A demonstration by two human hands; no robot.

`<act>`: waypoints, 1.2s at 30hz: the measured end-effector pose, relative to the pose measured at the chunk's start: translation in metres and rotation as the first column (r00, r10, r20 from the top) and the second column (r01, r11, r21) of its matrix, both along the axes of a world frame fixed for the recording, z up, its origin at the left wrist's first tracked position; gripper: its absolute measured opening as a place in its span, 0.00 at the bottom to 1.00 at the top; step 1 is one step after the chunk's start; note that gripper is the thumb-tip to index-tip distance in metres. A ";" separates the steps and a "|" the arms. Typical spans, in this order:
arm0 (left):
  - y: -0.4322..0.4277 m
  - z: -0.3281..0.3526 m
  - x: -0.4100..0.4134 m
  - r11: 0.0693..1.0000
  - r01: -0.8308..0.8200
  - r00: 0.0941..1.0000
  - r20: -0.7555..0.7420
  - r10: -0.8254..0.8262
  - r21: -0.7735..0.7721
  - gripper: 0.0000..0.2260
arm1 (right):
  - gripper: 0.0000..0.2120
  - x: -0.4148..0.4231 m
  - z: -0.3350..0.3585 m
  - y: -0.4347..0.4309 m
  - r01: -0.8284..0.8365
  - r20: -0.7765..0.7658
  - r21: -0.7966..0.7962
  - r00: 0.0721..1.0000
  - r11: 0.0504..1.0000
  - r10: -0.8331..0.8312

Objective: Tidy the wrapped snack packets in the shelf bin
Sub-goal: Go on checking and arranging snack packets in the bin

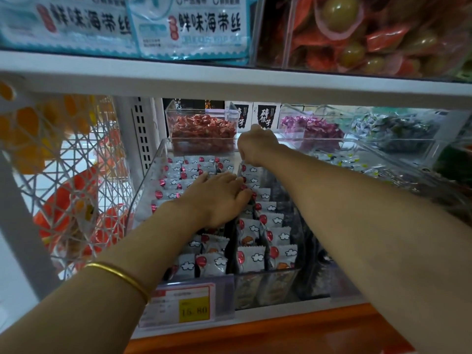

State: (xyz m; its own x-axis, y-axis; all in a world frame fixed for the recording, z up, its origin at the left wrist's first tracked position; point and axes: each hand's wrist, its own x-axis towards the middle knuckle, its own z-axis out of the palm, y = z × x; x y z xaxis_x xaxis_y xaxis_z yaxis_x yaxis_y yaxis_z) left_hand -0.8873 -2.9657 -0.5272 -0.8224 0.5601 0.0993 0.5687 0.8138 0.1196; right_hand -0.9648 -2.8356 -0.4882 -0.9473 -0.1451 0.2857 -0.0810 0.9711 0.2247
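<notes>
Clear-walled bin (148, 190), snack packets (255, 256) packed edge to edge, our left hand (217, 198) flat, fingers together, right hand (255, 146) pinching rear packet (251, 171)

1. Packets (255, 259): white, printed with a red balloon and dark-outlined white clouds.
2. Price tag (194, 309) at the shelf's front edge: white with red trim and a yellow block with dark numerals.
3. Shelf (281, 335): white lip over an orange front.
4. Bangle (120, 275): gold.
5. Toward the back edge: red sweets (204, 131) and purple sweets (311, 129).
6. Bags (199, 29) above: white with teal zigzag borders and black characters.
7. Basket (71, 175): white lattice.
</notes>
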 end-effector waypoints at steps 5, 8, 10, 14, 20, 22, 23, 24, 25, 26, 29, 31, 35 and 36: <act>0.000 0.011 0.009 0.997 -0.019 1.000 0.007 0.019 0.070 0.20 | 0.08 0.016 0.010 0.001 -0.054 -0.141 -0.123 0.989 0.991 0.036; -0.006 0.015 0.024 0.975 -0.046 0.999 0.019 0.043 0.219 0.14 | 0.08 0.038 0.015 0.006 -0.077 -0.325 -0.200 0.946 0.977 0.008; -0.011 0.015 0.036 0.936 -0.072 0.997 0.045 0.061 0.344 0.16 | 0.07 0.060 0.016 0.011 -0.123 -0.433 -0.258 0.901 0.958 -0.001; -0.026 0.011 0.061 0.803 -0.131 0.991 0.050 0.126 0.582 0.18 | 0.04 0.113 0.009 0.016 -0.225 -0.475 -0.403 0.880 0.887 0.007; -0.044 0.014 0.084 0.730 -0.145 0.989 0.069 0.133 0.668 0.26 | 0.04 0.173 0.000 0.013 -0.389 -0.478 -0.810 0.871 0.439 -0.112; -0.045 0.016 0.091 0.707 -0.120 0.992 0.062 0.107 0.697 0.26 | 0.04 0.184 -0.003 0.014 -0.379 -0.418 -0.890 0.900 0.255 -0.121; -0.044 0.017 0.093 0.695 -0.112 0.993 0.066 0.093 0.710 0.26 | 0.05 0.188 -0.006 0.014 -0.364 -0.386 -0.913 0.916 0.186 -0.104; -0.044 0.018 0.095 0.678 -0.114 0.993 0.080 0.082 0.727 0.25 | 0.07 0.191 -0.009 0.013 -0.342 -0.354 -0.931 0.932 0.125 -0.080; -0.044 0.019 0.097 0.656 -0.127 0.992 0.102 0.076 0.744 0.24 | 0.08 0.193 -0.011 0.012 -0.321 -0.325 -0.945 0.944 0.067 -0.058; -0.045 0.019 0.098 0.627 -0.147 0.989 0.127 0.076 0.765 0.22 | 0.09 0.194 -0.012 0.011 -0.303 -0.303 -0.953 0.952 0.008 -0.043; -0.049 0.023 0.098 0.464 -0.232 0.971 0.235 0.053 0.855 0.13 | 0.09 0.195 -0.012 0.011 -0.242 -0.251 -0.949 0.968 -0.202 0.022; -0.053 0.024 0.096 0.378 -0.280 0.956 0.291 0.031 0.882 0.11 | 0.07 0.196 -0.011 0.013 -0.185 -0.239 -0.915 0.964 -0.360 0.113; -0.054 0.024 0.094 0.341 -0.293 0.952 0.304 0.023 0.893 0.09 | 0.07 0.197 -0.014 0.016 -0.210 -0.288 -0.913 0.939 -0.349 0.188; -0.053 0.023 0.093 0.328 -0.296 0.951 0.308 0.018 0.897 0.08 | 0.07 0.197 -0.015 0.016 -0.247 -0.305 -0.925 0.936 -0.289 0.174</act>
State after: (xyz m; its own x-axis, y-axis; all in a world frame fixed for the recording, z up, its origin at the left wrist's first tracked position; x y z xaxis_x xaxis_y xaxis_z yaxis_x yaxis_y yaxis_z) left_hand -0.7943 -3.0183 -0.5043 -0.9568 0.0752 0.2810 0.2899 0.1643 0.9429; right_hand -0.7675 -2.8199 -0.5033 -0.9223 0.1460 0.3579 -0.3720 -0.0837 -0.9244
